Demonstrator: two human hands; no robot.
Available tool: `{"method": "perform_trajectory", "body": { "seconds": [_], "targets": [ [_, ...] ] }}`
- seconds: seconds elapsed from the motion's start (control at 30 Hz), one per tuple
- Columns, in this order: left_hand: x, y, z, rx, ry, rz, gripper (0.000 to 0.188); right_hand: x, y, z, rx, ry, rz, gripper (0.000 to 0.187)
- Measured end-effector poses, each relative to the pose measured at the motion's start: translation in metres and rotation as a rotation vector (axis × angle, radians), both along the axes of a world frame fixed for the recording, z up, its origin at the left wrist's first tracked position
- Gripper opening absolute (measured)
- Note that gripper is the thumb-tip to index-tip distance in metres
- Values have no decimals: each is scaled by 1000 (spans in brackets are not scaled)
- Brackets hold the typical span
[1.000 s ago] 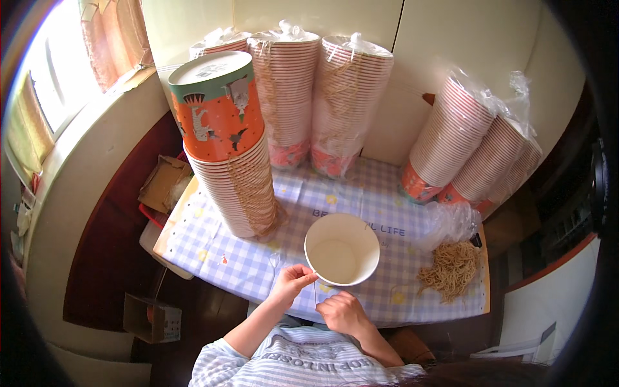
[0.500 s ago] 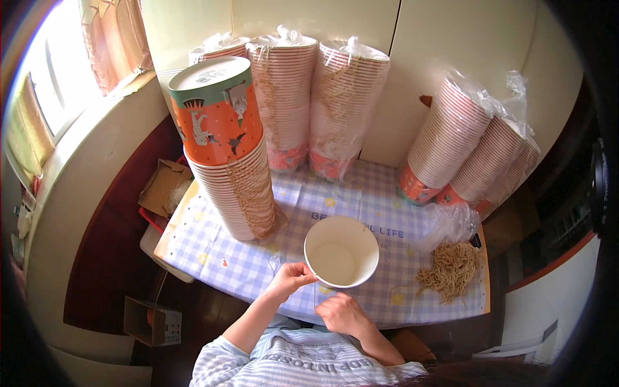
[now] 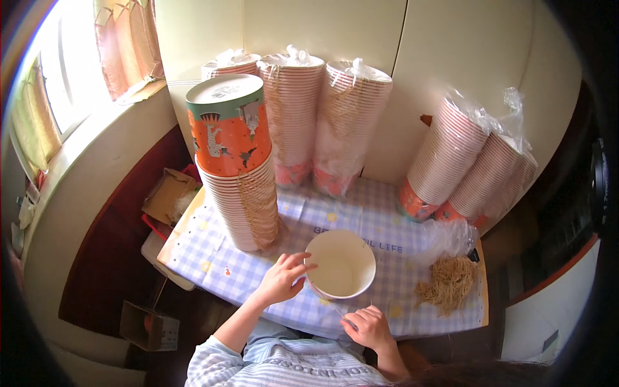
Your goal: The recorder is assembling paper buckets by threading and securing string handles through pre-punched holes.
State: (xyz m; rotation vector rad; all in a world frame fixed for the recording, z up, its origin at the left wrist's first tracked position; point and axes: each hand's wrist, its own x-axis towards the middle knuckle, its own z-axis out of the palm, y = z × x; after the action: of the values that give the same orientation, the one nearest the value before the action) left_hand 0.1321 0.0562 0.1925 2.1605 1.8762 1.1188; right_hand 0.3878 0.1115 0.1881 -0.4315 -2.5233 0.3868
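A white-lined paper bucket (image 3: 342, 271) stands mouth up near the table's front edge. My left hand (image 3: 282, 278) is at its left rim, fingertips hooked over the edge and thumb outside the wall. In front of the bucket, my right hand (image 3: 369, 327) is closed on a thin strand that runs toward the near side of the rim; the strand's exact kind is hard to make out. To the left rises a tall stack of nested paper buckets (image 3: 222, 209) with beige cords hanging down its side. An upside-down orange and green bucket (image 3: 229, 138) tops it.
A heap of beige cords (image 3: 449, 282) lies at the right, beside a crumpled clear plastic bag (image 3: 445, 242). Several plastic-wrapped bucket stacks (image 3: 351, 129) stand along the back and right. The table has a blue checked cloth (image 3: 251, 287). An open cardboard box (image 3: 149, 327) sits below left.
My right hand has moved right and away from the bucket, drawing the strand out at a slant. My left fingers have shifted from a pinch to reaching over the rim. The view has tilted slightly.
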Motion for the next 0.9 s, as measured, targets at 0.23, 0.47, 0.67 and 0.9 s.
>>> {"method": "perform_trajectory", "body": {
  "seconds": [0.23,0.47,0.67,0.9],
  "targets": [
    [-21,-7,15,11,125,-228,16,6,3,-1,57,-24,32,23],
    [-41,-34,57,-11,-155,-265,16,-6,7,18,40,18,40,39],
    [-62,-51,84,14,-388,-283,10,-21,28,32,213,125,43,48],
    [-94,-46,139,193,-696,-272,31,-64,63,133,105,242,230,35]
  ]
}}
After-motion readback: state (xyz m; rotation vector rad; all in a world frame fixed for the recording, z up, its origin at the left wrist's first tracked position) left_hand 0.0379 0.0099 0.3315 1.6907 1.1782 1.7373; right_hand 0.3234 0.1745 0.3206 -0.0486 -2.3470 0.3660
